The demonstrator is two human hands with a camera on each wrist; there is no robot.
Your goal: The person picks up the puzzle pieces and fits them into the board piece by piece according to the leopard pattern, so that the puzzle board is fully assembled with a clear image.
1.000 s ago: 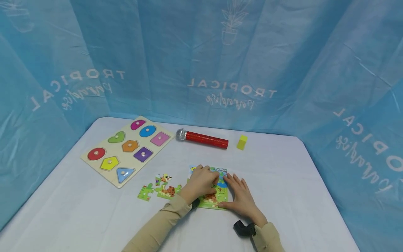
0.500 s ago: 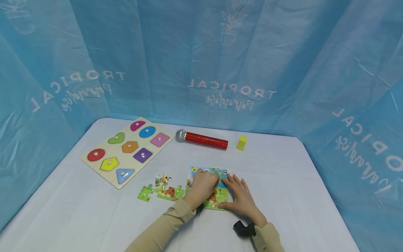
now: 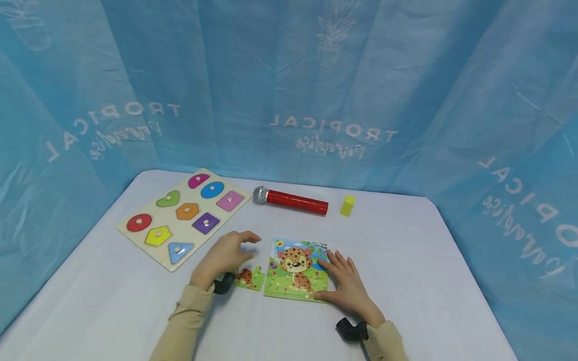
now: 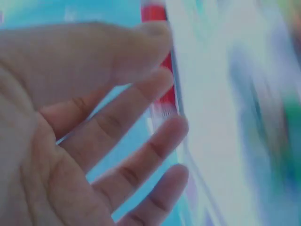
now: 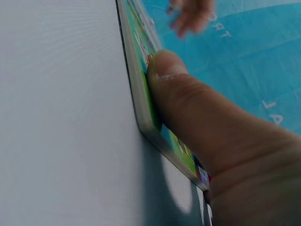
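Note:
A jigsaw puzzle (image 3: 295, 271) with a spotted leopard cub on grass lies flat on the white table, its picture uncovered. My right hand (image 3: 346, 286) rests along its right side, thumb on the lower right corner and forefinger near the upper right part. In the right wrist view, the thumb presses the top face of the puzzle (image 5: 155, 113). My left hand (image 3: 226, 255) is left of the puzzle, above loose puzzle pieces (image 3: 250, 279), with fingers spread and nothing between them. The hand and wrist cover some pieces. The left wrist view is blurred.
A wooden knob-shape board (image 3: 180, 225) lies at the back left. Behind the puzzle are a red toy microphone (image 3: 293, 200) and a yellow block (image 3: 347, 205). A blue curtain (image 3: 289, 90) surrounds the table's back and sides.
My left hand has let go of the puzzle and moved left to the loose pieces, uncovering the leopard picture. The right hand stays where it was.

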